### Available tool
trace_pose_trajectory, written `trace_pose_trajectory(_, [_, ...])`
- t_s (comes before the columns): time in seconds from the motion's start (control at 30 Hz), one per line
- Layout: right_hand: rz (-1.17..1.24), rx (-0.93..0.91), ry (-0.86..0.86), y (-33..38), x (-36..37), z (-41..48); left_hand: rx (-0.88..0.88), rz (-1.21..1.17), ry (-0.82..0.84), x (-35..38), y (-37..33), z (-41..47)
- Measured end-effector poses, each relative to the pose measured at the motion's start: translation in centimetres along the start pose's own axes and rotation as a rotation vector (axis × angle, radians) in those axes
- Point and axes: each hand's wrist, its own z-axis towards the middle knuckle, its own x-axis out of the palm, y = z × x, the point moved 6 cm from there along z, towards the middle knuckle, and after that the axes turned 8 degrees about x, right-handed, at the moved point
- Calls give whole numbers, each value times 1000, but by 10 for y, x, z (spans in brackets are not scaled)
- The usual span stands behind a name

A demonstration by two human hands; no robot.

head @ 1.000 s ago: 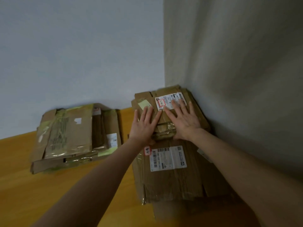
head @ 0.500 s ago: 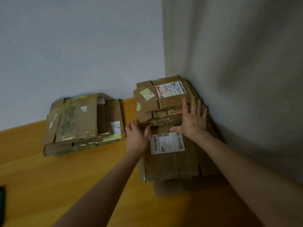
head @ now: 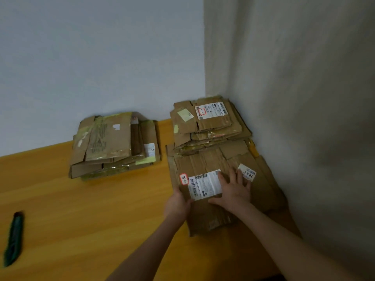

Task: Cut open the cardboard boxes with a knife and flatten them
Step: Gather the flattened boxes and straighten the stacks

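**Both hands on a flattened box by the wall corner**

The flattened box (head: pixel 205 162) lies flat on the wooden surface (head: pixel 91 209), at the right, close to the side wall (head: pixel 294 98). Its far end touches or slips under a stack of other flattened boxes; which of the two cannot be told. On its top face sits a white shipping label (head: pixel 204 185) with barcodes, with a small red-edged sticker (head: pixel 184 178) just left of it. A small label (head: pixel 246 175) reading "70-2-5" lies further right.

The left hand (head: pixel 178 203) grips the box's left edge, thumb on top near the shipping label's corner, the fingers hidden under the cardboard. The right hand (head: pixel 235 191) lies palm down on the top face, fingers straight and slightly spread, covering the right end of the shipping label. Its fingertips reach the small label.

Beyond the box, the corner stack (head: pixel 211 126) fills the angle where the back wall (head: pixel 101 57) meets the side wall. Its top piece carries another white label. More brown cardboard shows past the box's right edge, against the side wall.

A second stack (head: pixel 115 145) of flattened boxes, with yellowish tape, sits to the left along the back wall, apart from the first.

The knife (head: pixel 13 238), dark green, lies on the wooden surface at the far lower left, well apart from both hands.
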Motion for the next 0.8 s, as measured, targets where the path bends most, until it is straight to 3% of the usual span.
trace_pose_trajectory(0.2, [-72,-39,-18,11,-3,-16,-1,-19,19,-12,13,-8])
trace_pose_trajectory(0.43, [109,74,-210,-8,-34,-6,-78,-227,-79,-40,41,-10])
trace_pose_trajectory(0.57, [165,131,-119,-15,-28,2,-149,-201,-169,-70,80,-17])
trace_pose_trajectory(0.8, [123,64,24,0,-14,4,-438,-87,-413,-125,161,-57])
